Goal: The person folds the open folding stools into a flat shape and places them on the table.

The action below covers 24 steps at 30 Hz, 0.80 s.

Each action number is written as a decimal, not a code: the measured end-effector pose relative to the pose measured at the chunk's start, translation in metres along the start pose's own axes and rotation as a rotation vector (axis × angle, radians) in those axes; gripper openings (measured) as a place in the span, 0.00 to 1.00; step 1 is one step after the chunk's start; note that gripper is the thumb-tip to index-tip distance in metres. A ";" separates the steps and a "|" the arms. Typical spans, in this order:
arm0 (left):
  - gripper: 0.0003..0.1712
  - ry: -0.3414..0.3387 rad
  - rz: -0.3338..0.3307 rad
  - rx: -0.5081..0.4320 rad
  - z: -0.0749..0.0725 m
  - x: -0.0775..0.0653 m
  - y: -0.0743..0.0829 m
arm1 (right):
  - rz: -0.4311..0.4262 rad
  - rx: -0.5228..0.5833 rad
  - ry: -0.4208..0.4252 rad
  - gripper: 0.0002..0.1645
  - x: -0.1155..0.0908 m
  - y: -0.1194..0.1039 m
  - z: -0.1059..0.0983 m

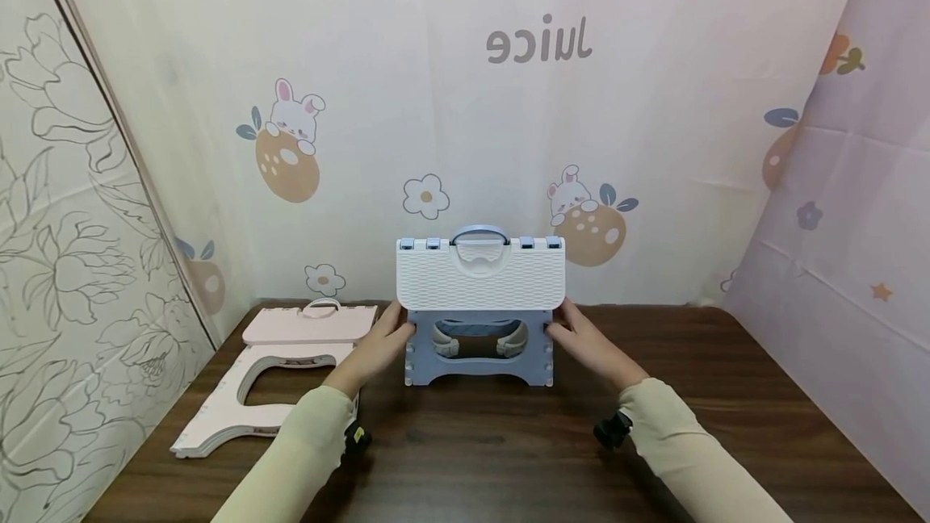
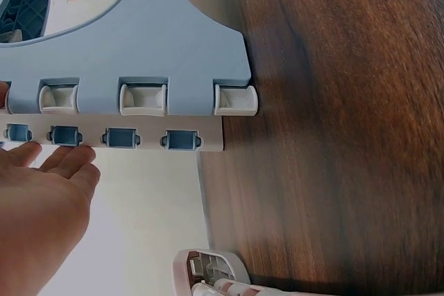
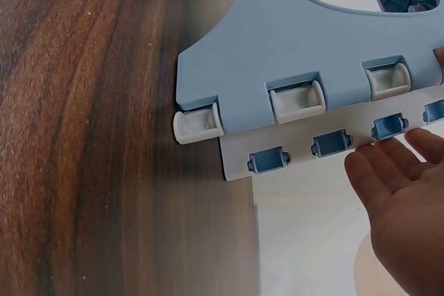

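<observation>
A folding step stool with a white woven-pattern top (image 1: 479,285) and blue legs (image 1: 475,366) is upright at the middle of the table, its handle (image 1: 479,230) uppermost. My left hand (image 1: 378,345) grips its left side, thumb at the front of the blue panel. On the opposite side, my right hand (image 1: 584,341) holds it the same way. In the left wrist view, my left fingers (image 2: 69,161) touch the hinged side strip (image 2: 149,126). The right wrist view shows my right fingers (image 3: 381,164) at the matching strip (image 3: 305,154).
A pink folding stool (image 1: 308,327) lies folded flat on the left of the brown wooden table (image 1: 479,458). Behind the table hangs a printed curtain (image 1: 363,103), with more fabric at both sides.
</observation>
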<state>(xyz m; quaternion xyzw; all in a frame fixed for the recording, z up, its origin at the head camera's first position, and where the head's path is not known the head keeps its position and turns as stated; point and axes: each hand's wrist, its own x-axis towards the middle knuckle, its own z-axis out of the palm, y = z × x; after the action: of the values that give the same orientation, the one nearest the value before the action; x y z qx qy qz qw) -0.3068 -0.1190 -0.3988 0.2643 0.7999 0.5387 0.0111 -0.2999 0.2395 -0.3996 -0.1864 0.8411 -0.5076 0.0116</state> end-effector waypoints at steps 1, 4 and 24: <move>0.39 0.000 -0.004 -0.004 0.000 0.000 0.000 | 0.010 -0.002 0.001 0.44 0.000 0.000 0.000; 0.39 -0.001 -0.005 -0.022 0.000 0.000 0.001 | 0.030 -0.006 0.003 0.44 -0.001 -0.001 -0.001; 0.31 0.096 -0.036 -0.060 0.005 -0.001 0.001 | 0.014 -0.052 0.037 0.42 -0.002 -0.003 0.002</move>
<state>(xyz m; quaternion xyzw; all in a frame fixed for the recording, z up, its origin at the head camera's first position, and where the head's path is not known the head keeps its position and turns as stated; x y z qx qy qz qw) -0.3040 -0.1149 -0.4001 0.2234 0.7876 0.5742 -0.0094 -0.2965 0.2369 -0.3984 -0.1714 0.8553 -0.4889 -0.0051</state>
